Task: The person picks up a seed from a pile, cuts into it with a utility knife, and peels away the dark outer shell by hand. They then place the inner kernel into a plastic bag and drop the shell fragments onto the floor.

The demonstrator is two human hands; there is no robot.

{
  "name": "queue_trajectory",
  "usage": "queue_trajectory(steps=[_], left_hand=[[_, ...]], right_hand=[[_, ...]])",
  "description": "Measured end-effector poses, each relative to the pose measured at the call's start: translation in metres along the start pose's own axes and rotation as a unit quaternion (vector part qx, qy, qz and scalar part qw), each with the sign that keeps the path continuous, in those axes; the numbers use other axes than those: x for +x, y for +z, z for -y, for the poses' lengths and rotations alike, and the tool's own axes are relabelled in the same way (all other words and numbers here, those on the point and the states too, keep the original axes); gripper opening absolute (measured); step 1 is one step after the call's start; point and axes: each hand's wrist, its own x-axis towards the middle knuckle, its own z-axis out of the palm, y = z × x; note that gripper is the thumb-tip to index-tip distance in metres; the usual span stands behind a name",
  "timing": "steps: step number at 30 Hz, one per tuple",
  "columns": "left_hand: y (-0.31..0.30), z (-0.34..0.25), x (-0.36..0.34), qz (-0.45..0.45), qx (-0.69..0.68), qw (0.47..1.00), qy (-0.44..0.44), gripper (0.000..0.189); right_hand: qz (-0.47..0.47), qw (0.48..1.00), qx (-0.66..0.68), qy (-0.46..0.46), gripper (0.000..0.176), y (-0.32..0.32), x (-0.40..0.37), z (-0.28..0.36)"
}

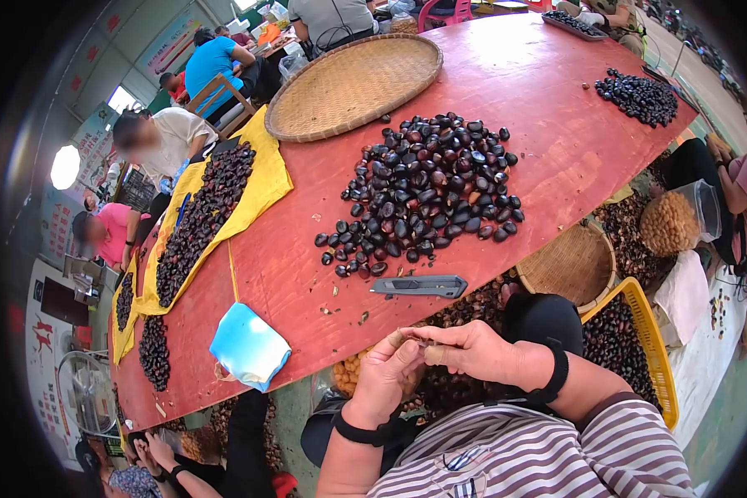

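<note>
left hand [386, 375] and right hand [466, 349] pinch a small pale chestnut [433, 354] off the near edge of the red tabletop [556, 158]; grey metal knife [419, 286] on bare board just inside.

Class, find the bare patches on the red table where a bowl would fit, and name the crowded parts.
Bare table lies between the central chestnut pile and the small far pile, and between the blue cloth and the grey cutter. Crowded: the yellow cloth strip at left, the woven tray.
</note>
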Motion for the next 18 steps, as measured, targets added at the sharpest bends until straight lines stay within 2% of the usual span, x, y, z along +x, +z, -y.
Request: queue_trajectory(steps=[9, 12, 15, 18], left_hand=[[0.005, -0.002, -0.002, 0.03, -0.071, 0.997, -0.005, 0.02], [0.004, -0.003, -0.001, 0.041, -0.075, 0.996, -0.008, 0.021], [0.006, -0.003, -0.001, 0.033, -0.056, 0.998, -0.006, 0.023], [0.003, -0.001, -0.002, 0.04, -0.027, 0.999, 0.002, 0.024]], right_hand=[[-0.007, 0.999, -0.012, -0.036, 0.037, 0.003, -0.004, -0.007], [-0.005, 0.999, 0.028, -0.036, 0.036, 0.003, -0.003, -0.005], [-0.016, 0.996, 0.018, -0.086, 0.033, 0.001, -0.004, -0.001], [-0.06, 0.981, -0.055, -0.178, 0.03, 0.001, 0.007, -0.015]])
